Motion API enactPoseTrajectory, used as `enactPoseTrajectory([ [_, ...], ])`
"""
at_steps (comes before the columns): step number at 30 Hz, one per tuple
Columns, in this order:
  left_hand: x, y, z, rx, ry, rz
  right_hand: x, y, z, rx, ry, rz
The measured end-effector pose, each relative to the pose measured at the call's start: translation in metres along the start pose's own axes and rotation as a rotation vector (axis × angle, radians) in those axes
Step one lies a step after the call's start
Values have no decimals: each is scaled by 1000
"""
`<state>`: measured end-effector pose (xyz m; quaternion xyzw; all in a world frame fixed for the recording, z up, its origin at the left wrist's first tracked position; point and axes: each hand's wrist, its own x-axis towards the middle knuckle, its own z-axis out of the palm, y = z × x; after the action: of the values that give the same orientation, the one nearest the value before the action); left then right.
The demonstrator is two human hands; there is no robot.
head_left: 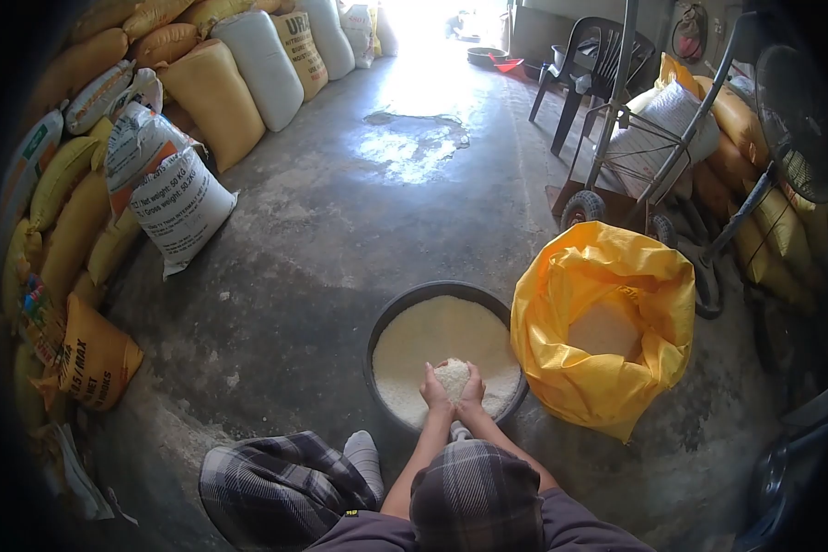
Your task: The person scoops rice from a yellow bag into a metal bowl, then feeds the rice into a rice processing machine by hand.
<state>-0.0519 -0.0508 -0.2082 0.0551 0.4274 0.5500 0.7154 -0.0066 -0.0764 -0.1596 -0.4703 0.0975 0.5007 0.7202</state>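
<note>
White grain [452, 375] sits heaped in your cupped left hand [435, 396] and right hand [470, 394], fingers [475, 373] curved round it, above the basin [372, 354]. It should feel light, loose and slippery, apt to trickle through gaps; support it from beneath, palms pressed together. Around you, the basin's dark rim encircles more grain, the yellow sack [561, 373] stands close on your right, and grey floor [267, 304] spreads ahead and left.
</note>
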Motion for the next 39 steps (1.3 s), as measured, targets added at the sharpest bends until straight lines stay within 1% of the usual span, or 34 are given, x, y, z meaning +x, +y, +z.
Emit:
enactPoseTrajectory([
  [1,8,-8,-10,-1,1,-1,1,3,-3,-2,0,0],
  [3,21,-19,-24,-114,18,-17,6,10,-9,-45,-45,-14],
  [4,18,-16,-22,-116,18,-18,13,15,-12,-48,-44,-14],
  [6,2,-3,-13,-46,86,-23,28,27,-20,-56,-28,-47],
  [9,2,-3,-11,-65,99,-10,33,28,-24,-103,-19,-40],
  [13,3,-2,-13,-29,97,-9,29,26,-20,-126,-13,-36],
  [15,7,-5,-15,-67,93,-42,33,29,-23,-51,-54,-31],
  [19,12,-9,-17,-148,50,-84,27,24,-18,-101,-32,-60],
  [20,11,-8,-16,-149,53,-85,27,25,-18,-83,-71,-60],
  [22,11,-7,-16,-144,60,-89,20,23,-15,-61,-104,-57],
  [24,14,-7,-14,-18,143,-21,5,14,-4,-46,-128,-54],
  [25,14,-7,-12,-7,132,-32,7,15,-5,-35,-118,-66],
  [27,16,-3,-9,-50,62,-44,13,16,-2,-110,-30,-112],
  [33,20,-6,-13,-62,41,-32,18,21,-3,-7,-2,-145],
  [36,16,-4,-12,-32,32,-38,22,22,-5,-9,-32,-124],
  [39,18,-4,-13,-58,25,-58,11,15,0,-39,-5,-122],
])
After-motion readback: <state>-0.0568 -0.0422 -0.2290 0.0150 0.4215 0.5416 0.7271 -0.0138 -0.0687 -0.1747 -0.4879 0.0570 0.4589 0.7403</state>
